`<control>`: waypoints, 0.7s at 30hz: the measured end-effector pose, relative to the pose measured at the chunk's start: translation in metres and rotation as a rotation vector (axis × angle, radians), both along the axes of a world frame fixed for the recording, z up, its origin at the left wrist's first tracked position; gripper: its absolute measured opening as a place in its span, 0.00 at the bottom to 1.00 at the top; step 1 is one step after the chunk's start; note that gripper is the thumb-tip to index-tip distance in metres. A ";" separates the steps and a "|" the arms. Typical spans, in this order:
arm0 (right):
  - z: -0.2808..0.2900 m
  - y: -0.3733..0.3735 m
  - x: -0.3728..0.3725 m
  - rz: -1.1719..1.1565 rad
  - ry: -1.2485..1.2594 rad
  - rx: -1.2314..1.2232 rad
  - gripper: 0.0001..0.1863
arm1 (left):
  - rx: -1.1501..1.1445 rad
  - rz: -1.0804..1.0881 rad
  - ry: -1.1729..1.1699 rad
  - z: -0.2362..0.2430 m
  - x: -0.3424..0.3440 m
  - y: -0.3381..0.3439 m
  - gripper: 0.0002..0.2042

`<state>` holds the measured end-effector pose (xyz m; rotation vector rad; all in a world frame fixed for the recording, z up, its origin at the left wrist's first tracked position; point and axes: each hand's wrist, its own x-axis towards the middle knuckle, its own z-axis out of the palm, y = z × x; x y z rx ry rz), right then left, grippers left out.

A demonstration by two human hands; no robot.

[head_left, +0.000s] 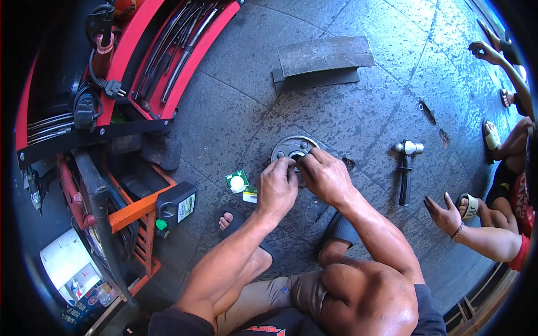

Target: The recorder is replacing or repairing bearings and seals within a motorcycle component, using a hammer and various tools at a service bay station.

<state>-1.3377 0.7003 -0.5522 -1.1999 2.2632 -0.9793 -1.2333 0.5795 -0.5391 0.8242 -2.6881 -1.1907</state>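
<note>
Left hand: the left hand (277,187) was curled down on the near rim of the round metal disc (292,149), fingers bent and pressing on it; whether it pinched anything small could not be told.
Right hand: the right hand (325,175) lay just beside the left, fingers closed over the disc's middle and near edge.
Disc: it lay flat on the stone floor (347,112) in front of the squatting person, half hidden under both hands, with bolt holes showing on its far side.
Handling: it looked like thick steel, so probably heavy, stiff and hard-edged, maybe greasy; best taken by the outer rim with both hands.
Nearby: a small green packet (237,181) lay just left of the hands, a dark plastic bottle (177,204) further left, a hammer-like tool (406,168) well to the right.
Others: another person's hand (444,215) rested on the floor at the right.
</note>
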 end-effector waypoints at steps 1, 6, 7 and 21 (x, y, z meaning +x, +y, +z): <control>-0.003 0.003 0.005 -0.026 0.019 -0.024 0.06 | 0.016 0.008 0.005 -0.002 0.002 0.003 0.06; -0.010 0.017 0.026 -0.074 0.059 -0.057 0.06 | -0.067 -0.045 0.024 -0.007 0.015 0.014 0.06; -0.010 0.019 0.029 -0.084 0.059 -0.042 0.06 | -0.060 -0.053 0.008 -0.007 0.017 0.016 0.06; -0.009 0.000 0.034 -0.523 -0.805 -0.073 0.12 | 0.208 0.367 -0.095 -0.012 0.004 0.023 0.10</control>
